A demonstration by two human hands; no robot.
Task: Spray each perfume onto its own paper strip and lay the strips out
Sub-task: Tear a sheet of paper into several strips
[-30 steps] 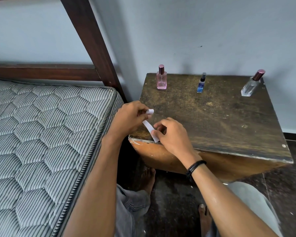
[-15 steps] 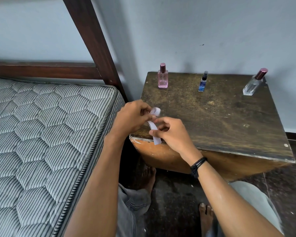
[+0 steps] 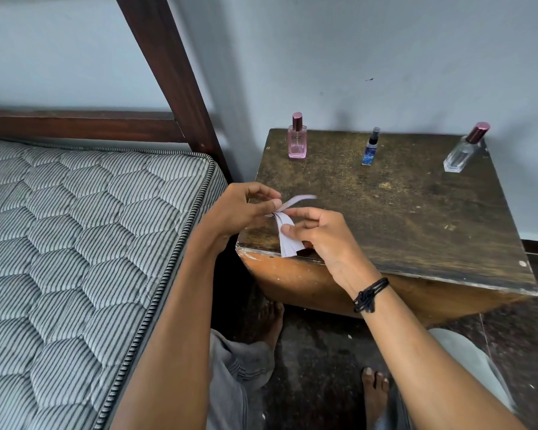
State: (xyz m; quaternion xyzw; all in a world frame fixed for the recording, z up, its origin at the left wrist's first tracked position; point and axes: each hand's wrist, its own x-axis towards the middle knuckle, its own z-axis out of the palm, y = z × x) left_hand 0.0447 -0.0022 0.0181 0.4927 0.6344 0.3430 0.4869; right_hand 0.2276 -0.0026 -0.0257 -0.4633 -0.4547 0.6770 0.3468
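Right hand (image 3: 320,234) over table (image 3: 416,218) near-left corner, thumb and fingers pinching white strip stack (image 3: 288,242). Left hand (image 3: 243,209) pinches one strip (image 3: 297,200), curved up-right, blurred. Far edge: pink bottle (image 3: 297,142), blue bottle (image 3: 369,150), clear bottle (image 3: 461,155), well apart.

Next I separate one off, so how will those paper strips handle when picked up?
Probably floppy: the strip the left hand pinches curves over. Likely very light and slippery: the stack fans out in the right hand.
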